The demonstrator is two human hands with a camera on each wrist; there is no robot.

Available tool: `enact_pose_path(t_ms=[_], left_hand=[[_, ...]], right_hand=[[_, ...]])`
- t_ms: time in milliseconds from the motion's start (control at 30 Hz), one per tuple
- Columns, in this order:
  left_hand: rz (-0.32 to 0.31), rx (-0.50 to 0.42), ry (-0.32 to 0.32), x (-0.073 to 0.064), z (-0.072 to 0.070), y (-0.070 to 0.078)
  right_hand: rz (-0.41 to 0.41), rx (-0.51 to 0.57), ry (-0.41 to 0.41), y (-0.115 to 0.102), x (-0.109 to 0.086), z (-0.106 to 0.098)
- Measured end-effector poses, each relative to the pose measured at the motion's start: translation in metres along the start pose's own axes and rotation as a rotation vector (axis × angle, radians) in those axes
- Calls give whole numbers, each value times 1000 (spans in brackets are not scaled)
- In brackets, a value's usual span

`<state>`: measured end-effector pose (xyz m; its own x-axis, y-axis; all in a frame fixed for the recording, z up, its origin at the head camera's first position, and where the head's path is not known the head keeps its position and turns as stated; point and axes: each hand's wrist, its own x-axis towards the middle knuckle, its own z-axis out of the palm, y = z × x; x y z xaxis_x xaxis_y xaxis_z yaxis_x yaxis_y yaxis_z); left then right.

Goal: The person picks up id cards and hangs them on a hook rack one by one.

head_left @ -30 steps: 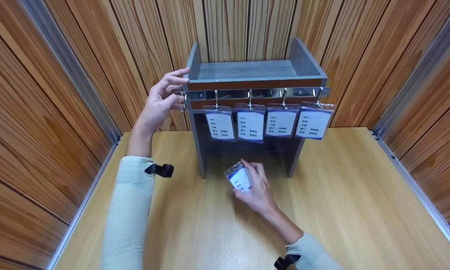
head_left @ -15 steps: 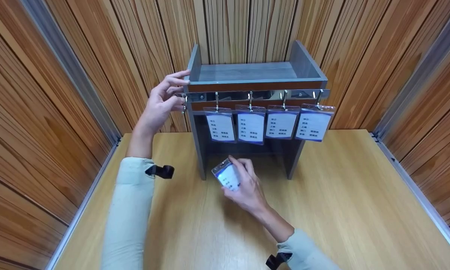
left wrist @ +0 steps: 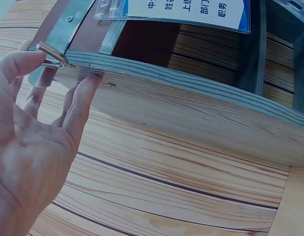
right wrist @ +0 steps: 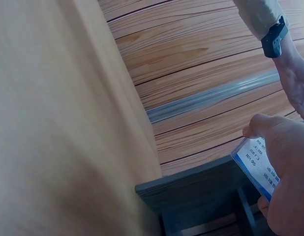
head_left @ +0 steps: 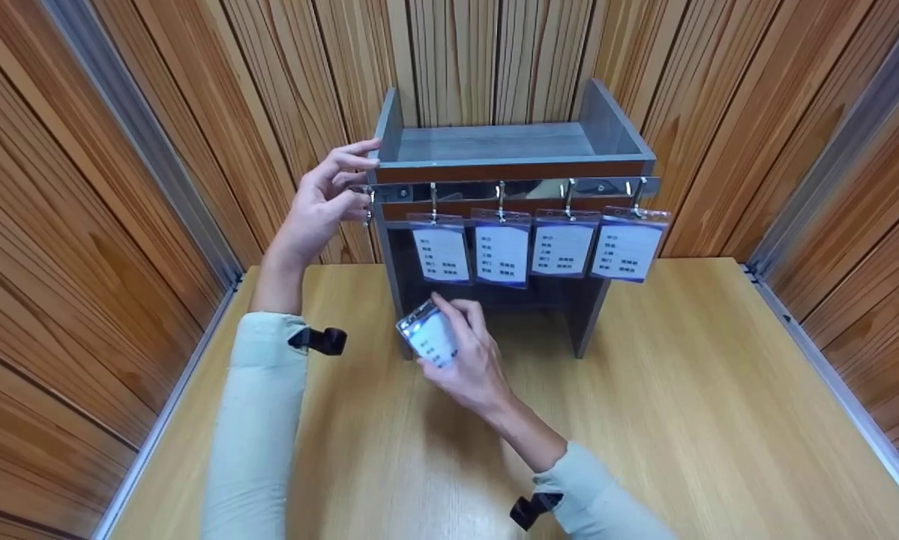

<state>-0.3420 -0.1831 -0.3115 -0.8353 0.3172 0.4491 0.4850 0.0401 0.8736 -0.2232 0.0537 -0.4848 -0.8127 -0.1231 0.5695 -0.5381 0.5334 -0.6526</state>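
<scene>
My right hand (head_left: 470, 367) holds a clear badge holder (head_left: 428, 335) with a white and blue card, tilted, in front of the shelf's left leg. The right wrist view shows the thumb over this badge holder (right wrist: 258, 164). My left hand (head_left: 318, 199) is at the left end of a shiny metal rail (head_left: 539, 187). In the left wrist view its thumb and a finger pinch the end hook (left wrist: 52, 53), while another fingertip touches the shelf's side. Several similar badge holders (head_left: 500, 251) hang from the rail's other hooks.
The rail runs along the front of a small grey shelf unit (head_left: 494, 142). It stands on a light wooden table (head_left: 689, 420). Wood-panelled walls (head_left: 449, 60) enclose the back and both sides, with metal strips (head_left: 145, 127) along them.
My right hand has moved left and slightly farther back with the badge holder, closer to the shelf's left leg. The left hand stays at the rail's end.
</scene>
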Motion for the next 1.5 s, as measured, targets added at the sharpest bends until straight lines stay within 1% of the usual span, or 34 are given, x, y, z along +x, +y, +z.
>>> enact_pose_path(t_ms=[300,600,767,967,1100,1333,1500], left_hand=[[0,7,-44,0,-5,1],[-14,12,-71,1,-7,3],[-21,19,-91,2,-9,3],[-18,0,-102,1,-14,4],[-15,6,-108,1,-15,5],[-12,5,-118,2,-14,6],[-10,-21,-122,3,-14,6]], right_hand=[[-55,20,41,-20,16,10],[-90,44,71,-38,31,17],[-142,49,122,-46,39,22],[-215,53,199,-59,52,30],[-251,42,227,-67,60,31],[-264,47,258,-76,71,29],[-278,42,293,-77,76,29]])
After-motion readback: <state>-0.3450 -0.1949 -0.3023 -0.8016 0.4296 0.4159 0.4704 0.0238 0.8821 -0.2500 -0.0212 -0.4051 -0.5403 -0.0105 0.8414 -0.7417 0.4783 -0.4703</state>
